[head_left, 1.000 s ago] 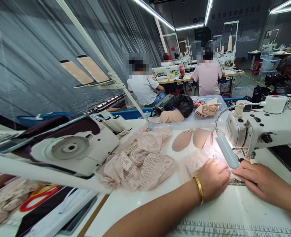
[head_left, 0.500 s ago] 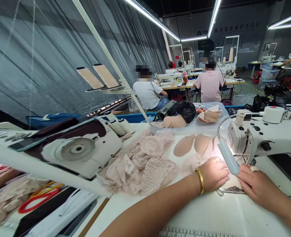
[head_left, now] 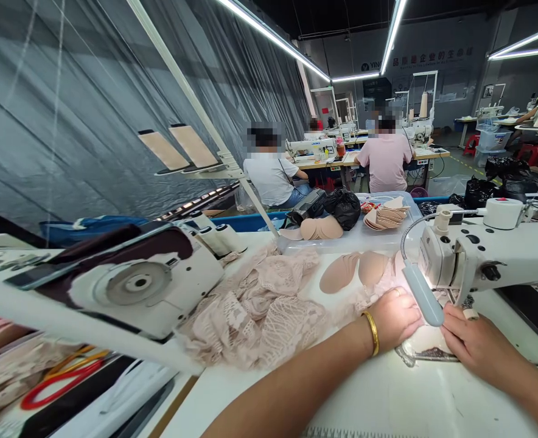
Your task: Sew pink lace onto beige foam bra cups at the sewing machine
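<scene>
My left hand point(head_left: 394, 317), with a gold bangle at the wrist and a ring, lies flat with its fingers pressing a pale lace piece point(head_left: 422, 342) onto the table under the sewing machine head point(head_left: 474, 255). My right hand point(head_left: 472, 340) presses the same piece from the right, fingers curled at the needle area. The machine's small lamp point(head_left: 423, 294) lights both hands and hides the needle. Two beige foam cups point(head_left: 355, 271) lie just beyond my left hand.
A heap of pink lace point(head_left: 255, 304) lies left of my hands. Another white machine point(head_left: 127, 283) stands at the left with red scissors point(head_left: 59, 380) below it. Stacked cups point(head_left: 385, 214) and a black bag point(head_left: 344, 207) sit behind. Two seated people point(head_left: 385, 161) work at far tables.
Both hands have slid the lace piece a little farther away, under the machine head. The view has tipped slightly upward.
</scene>
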A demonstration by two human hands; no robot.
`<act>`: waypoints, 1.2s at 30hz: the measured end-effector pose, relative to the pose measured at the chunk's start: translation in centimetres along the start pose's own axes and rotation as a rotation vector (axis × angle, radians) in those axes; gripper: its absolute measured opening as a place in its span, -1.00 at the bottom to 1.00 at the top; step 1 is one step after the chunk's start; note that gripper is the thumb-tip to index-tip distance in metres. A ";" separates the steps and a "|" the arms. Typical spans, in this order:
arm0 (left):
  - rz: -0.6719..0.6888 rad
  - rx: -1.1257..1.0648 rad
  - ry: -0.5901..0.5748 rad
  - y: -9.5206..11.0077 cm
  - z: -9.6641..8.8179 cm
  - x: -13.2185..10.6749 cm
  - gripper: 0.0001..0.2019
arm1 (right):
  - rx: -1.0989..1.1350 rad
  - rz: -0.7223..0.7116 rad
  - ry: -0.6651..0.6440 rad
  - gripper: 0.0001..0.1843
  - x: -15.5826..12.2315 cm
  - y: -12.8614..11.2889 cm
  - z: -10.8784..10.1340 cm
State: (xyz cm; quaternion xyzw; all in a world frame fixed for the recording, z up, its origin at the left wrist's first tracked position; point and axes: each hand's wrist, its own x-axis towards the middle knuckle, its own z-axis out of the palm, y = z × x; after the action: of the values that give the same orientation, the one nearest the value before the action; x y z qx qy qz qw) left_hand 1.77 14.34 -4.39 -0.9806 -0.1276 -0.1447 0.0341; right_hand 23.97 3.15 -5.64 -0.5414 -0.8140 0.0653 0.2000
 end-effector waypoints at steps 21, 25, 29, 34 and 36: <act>-0.369 -1.121 0.214 10.2 -6.3 -8.1 -0.64 | 1.117 0.454 0.100 -0.42 0.9 -8.5 0.4; -0.853 -2.166 0.313 14.7 -5.1 -9.2 -0.40 | 1.223 0.554 0.284 -0.43 -0.9 -12.1 1.5; -1.108 -2.127 1.026 13.9 -5.2 -8.0 -0.54 | 1.181 0.575 0.322 -0.39 -4.9 -14.5 2.9; -1.085 -2.136 0.942 14.0 -5.7 -7.4 -0.53 | 1.181 0.564 0.345 -0.28 -6.2 -14.4 2.3; -1.058 -2.196 0.855 14.5 -5.5 -7.6 -0.57 | 1.185 0.625 0.398 -0.25 -5.9 -14.1 1.6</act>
State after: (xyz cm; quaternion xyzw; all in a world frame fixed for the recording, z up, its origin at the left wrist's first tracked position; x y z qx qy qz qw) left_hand -3.05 -2.08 -1.78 -0.2016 -0.2922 -0.4696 -0.8084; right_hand 13.25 -7.68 -4.07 -0.5514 -0.3953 0.4524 0.5788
